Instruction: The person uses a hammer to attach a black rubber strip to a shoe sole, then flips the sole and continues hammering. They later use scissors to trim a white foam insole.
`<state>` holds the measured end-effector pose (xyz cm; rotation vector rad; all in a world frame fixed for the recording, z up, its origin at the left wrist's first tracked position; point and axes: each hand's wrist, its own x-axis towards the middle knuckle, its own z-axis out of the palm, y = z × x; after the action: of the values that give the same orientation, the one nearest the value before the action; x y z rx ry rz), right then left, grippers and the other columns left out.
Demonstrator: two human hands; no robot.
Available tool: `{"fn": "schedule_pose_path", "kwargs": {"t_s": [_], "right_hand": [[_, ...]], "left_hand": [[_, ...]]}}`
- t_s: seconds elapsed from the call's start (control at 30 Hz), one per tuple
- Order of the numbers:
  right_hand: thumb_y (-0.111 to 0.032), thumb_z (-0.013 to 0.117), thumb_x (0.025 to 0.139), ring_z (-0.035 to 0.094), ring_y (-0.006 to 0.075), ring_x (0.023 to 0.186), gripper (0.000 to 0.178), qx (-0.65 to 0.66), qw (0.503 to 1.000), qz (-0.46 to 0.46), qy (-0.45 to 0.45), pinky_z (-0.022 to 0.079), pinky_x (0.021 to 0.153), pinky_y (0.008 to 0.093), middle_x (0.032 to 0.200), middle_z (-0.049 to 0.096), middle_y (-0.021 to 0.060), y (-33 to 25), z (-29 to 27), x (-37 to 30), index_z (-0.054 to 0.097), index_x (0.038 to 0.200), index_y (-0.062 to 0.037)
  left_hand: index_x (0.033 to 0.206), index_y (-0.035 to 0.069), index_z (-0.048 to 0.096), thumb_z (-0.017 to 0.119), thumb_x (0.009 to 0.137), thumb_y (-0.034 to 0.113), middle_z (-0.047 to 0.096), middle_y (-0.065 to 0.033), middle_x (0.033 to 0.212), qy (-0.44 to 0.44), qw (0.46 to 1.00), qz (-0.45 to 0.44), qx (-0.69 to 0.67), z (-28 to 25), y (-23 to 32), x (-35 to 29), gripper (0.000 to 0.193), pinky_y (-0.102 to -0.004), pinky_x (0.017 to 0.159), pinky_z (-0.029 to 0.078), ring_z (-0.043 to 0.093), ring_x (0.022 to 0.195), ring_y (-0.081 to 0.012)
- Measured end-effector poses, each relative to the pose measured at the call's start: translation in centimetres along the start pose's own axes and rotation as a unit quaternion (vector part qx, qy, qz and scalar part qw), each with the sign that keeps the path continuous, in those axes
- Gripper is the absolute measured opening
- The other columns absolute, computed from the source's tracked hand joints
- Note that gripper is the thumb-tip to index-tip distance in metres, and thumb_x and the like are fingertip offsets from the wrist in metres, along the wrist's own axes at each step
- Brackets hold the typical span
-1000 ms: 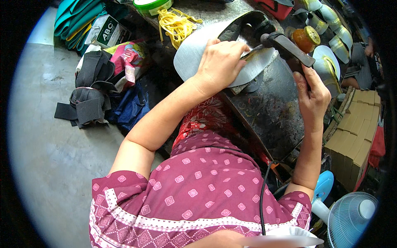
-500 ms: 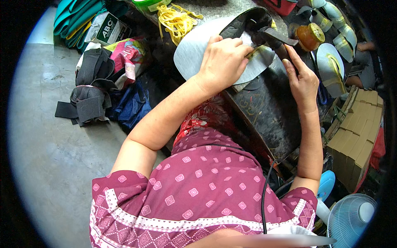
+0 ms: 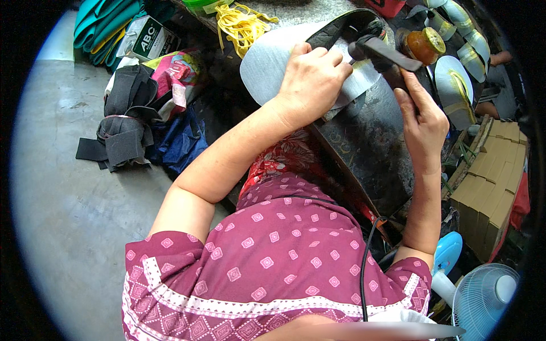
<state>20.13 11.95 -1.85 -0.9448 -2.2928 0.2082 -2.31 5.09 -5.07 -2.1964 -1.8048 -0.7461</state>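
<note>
A large grey sheet, curved round on itself with a dark quilted inner side, lies on the worktable. My left hand is closed at the sheet's near edge, its fingers curled onto it; the fingertips are partly hidden. My right hand grips a hammer by its dark handle. The hammer's head is over the opening of the curved sheet, right of my left fingers. Whether the head touches the sheet I cannot tell.
Beyond my right hand stand an orange jar and several grey curved pieces with yellowish edges. Yellow straps lie at the table's far left. Stacked tan cardboard and a fan are at right; dark fabric rolls sit on the left.
My right hand and the hammer have shifted slightly right and toward me. My left hand has turned a little on the grey sheet, which has hardly moved.
</note>
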Motion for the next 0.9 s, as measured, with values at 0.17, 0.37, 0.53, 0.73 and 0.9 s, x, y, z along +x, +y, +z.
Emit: {"fn": "schedule_pose_path", "kwargs": {"t_s": [0.17, 0.37, 0.53, 0.73, 0.9], "right_hand": [[-0.030, 0.065, 0.096, 0.073, 0.0287, 0.091, 0.037, -0.030, 0.998, 0.027, -0.041, 0.058, 0.074, 0.0354, 0.112, 0.073, 0.0093, 0.4, 0.4, -0.5, 0.065, 0.133, -0.0261], [-0.035, 0.061, 0.098, 0.073, 0.0287, 0.090, 0.037, -0.056, 0.995, 0.052, -0.063, 0.058, 0.073, 0.0367, 0.111, 0.073, 0.0089, 0.7, 0.6, -0.6, 0.063, 0.135, -0.0310], [-0.036, 0.063, 0.098, 0.074, 0.0253, 0.092, 0.037, 0.032, 0.989, 0.118, -0.080, 0.057, 0.078, 0.0343, 0.113, 0.073, 0.0091, 0.5, -0.8, 0.2, 0.064, 0.134, -0.0306], [-0.034, 0.063, 0.098, 0.073, 0.0259, 0.097, 0.036, 0.024, 0.995, 0.063, -0.073, 0.056, 0.082, 0.0338, 0.118, 0.072, 0.0089, -1.0, -0.7, -0.2, 0.065, 0.134, -0.0284], [-0.026, 0.066, 0.096, 0.073, 0.0247, 0.100, 0.037, 0.037, 0.996, 0.067, -0.052, 0.056, 0.083, 0.0323, 0.117, 0.072, 0.0102, -2.0, -1.9, -0.8, 0.065, 0.133, -0.0239]], "left_hand": [[0.099, 0.014, 0.069, 0.072, 0.076, 0.015, 0.063, -0.0029, 0.090, 0.022, 1.000, 0.011, 0.016, 0.2, 0.0, -0.2, 0.024, -0.0418, 0.090, 0.042, 0.060, 0.096, -0.0241], [0.093, 0.014, 0.070, 0.075, 0.077, 0.018, 0.063, -0.0009, 0.089, 0.065, 0.997, -0.026, -0.045, -0.1, -0.7, -1.0, 0.018, -0.0401, 0.090, 0.042, 0.058, 0.093, -0.0236], [0.085, 0.014, 0.068, 0.072, 0.076, 0.015, 0.062, -0.0011, 0.088, 0.067, 0.996, 0.016, -0.048, 0.2, -1.1, -1.0, 0.010, -0.0395, 0.093, 0.039, 0.059, 0.093, -0.0228], [0.085, 0.013, 0.068, 0.073, 0.075, 0.012, 0.061, -0.0012, 0.087, 0.063, 0.997, 0.023, -0.048, 0.4, -1.0, -1.2, 0.011, -0.0381, 0.093, 0.041, 0.058, 0.092, -0.0229], [0.084, 0.013, 0.069, 0.073, 0.075, 0.012, 0.062, -0.0013, 0.088, 0.095, 0.993, 0.025, -0.068, 0.7, -0.7, -1.7, 0.010, -0.0375, 0.092, 0.041, 0.058, 0.092, -0.0231]]}}
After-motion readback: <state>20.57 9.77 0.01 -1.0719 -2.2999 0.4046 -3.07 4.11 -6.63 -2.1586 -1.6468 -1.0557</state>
